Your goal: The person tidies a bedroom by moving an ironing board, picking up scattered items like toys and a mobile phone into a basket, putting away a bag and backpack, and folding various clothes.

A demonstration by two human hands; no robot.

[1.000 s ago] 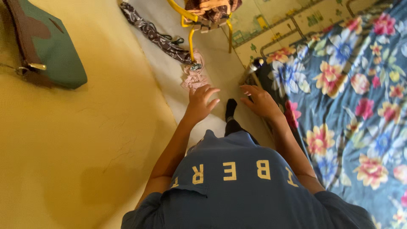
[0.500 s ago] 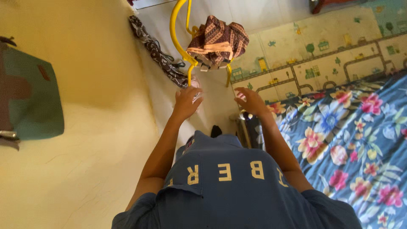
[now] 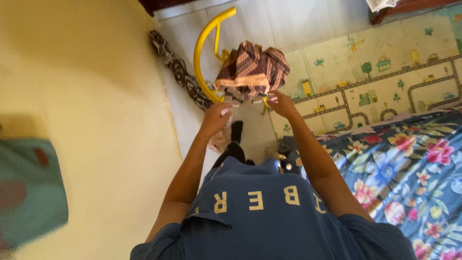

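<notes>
Below the head camera, near the middle of the view, I see both of the person's arms stretched forward toward a bundle of brown patterned cloth that sits on a yellow metal frame standing on the pale tiled floor. The left hand is at the lower left corner of the bundle, its fingers curled near the cloth's pinkish edge and beside the frame's curved tube; I cannot tell whether it grips the cloth or only touches it. The right hand is at the bundle's lower right corner, fingertips against the fabric edge, fingers bent but not visibly clamped; the two hands stay apart, one at each lower corner. A dark patterned strap lies along the floor where it meets the yellow wall, just left of the frame. A small pink cloth lies on the floor below the left hand, next to the person's foot in a black sock. To the right lies a play mat printed with roads and houses, and nearer the camera a blue floral bedspread. A blurred green bag hangs at the left edge against the wall.
</notes>
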